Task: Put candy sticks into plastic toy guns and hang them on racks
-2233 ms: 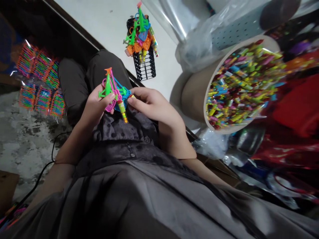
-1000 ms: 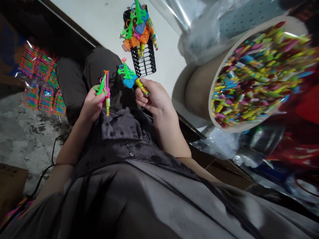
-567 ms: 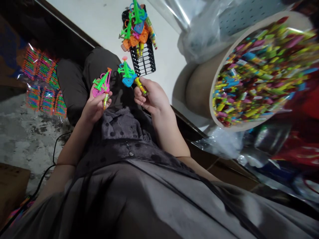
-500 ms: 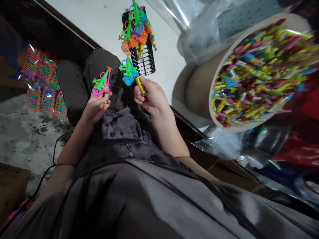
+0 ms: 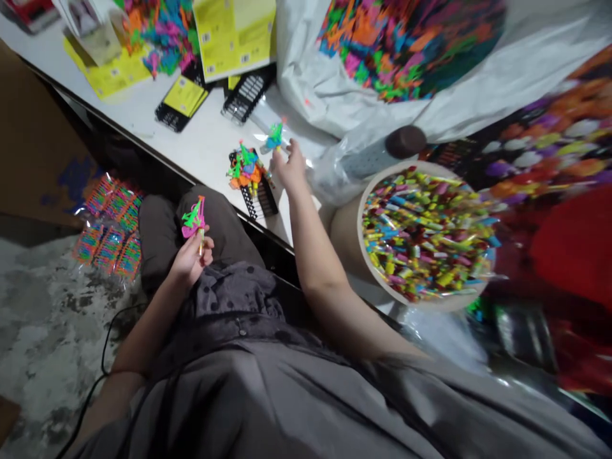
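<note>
Left hand (image 5: 191, 258) is pinched shut round a pink-and-green toy (image 5: 194, 218), held upright over the lap. Right hand (image 5: 287, 167) reaches out across the white surface (image 5: 201, 143), fingers closed on a blue-and-green toy (image 5: 275, 135), just past the pile of toys (image 5: 245, 169) sitting on a black rack (image 5: 258, 197). Beside the right forearm, a round tub (image 5: 356, 242) brims with coloured pieces. Bagged packs (image 5: 111, 226) lie on the floor, left of the knees.

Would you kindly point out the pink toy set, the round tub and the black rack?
pink toy set (image 5: 194, 220), head view, green piece
round tub (image 5: 359, 220), head view, rim
black rack (image 5: 262, 200), head view, bare bars
</note>
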### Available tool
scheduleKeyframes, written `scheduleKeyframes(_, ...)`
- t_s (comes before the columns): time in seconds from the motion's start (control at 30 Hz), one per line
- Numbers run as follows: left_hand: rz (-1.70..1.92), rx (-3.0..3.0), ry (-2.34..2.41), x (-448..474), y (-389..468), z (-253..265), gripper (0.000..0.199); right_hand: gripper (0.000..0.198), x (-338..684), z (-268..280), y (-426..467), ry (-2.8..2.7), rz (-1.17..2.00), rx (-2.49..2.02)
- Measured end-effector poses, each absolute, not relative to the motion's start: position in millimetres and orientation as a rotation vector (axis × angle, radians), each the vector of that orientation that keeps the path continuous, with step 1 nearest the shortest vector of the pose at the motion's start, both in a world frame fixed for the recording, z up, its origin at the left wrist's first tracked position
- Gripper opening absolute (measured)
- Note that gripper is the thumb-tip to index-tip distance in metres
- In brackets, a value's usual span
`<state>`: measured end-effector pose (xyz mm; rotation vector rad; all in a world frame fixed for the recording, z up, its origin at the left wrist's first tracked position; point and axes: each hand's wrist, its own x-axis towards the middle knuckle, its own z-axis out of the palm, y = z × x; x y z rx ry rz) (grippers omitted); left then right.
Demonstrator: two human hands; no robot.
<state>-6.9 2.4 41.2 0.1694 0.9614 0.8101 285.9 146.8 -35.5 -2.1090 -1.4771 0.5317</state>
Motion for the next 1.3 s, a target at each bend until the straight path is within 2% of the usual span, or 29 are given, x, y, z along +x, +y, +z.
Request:
scheduleKeyframes(0.13, 0.788, 0.412, 1.033, -7.8, -8.6, 31.6, 0.025, 0.088, 249.6, -34.5, 120.8, -1.769, 0.593, -2.096)
scheduleKeyframes(0.23, 0.670, 0.952, 1.061, 6.8, -7.7, 23.5, 0.033, 0.091, 230.5, -41.5, 106.6, -1.832, 0.610, -2.137)
scheduleKeyframes(0.4, 0.344, 2.191, 0.646, 49.9, 24.6, 8.7, 0.022, 0.088, 231.9, -47.1, 108.7, -1.795, 0.585, -2.150)
scheduleKeyframes(0.53, 0.111, 2.568, 0.454, 71.4, 54.6, -13.6, 0.021, 0.088, 244.9, -49.6, 103.6, -1.775, 0.626, -2.105)
scheduleKeyframes(0.7, -0.090, 2.631, 0.529, 79.6, 57.3, -30.9, 0.024, 0.067, 258.6, -57.5, 89.2, -1.756, 0.640, -1.930)
scheduleKeyframes(1.03, -0.058, 2.549, 0.667, 78.9, 56.1, -22.4, 0.027, 0.052, 279.7, -58.2, 97.8, -1.653, 0.476, -1.950)
scheduleKeyframes(1.17, -0.059, 2.393, 0.655, 79.8, 67.1, -25.1, 0.026, 0.058, 305.1, -50.9, 121.5, -1.432, 0.293, -2.010)
scheduleKeyframes(1.3, 0.152, 2.029, 0.579, 80.8, 83.8, -32.9, 0.019, 0.069, 315.5, -49.6, 138.2, -1.223, 0.103, -2.236)
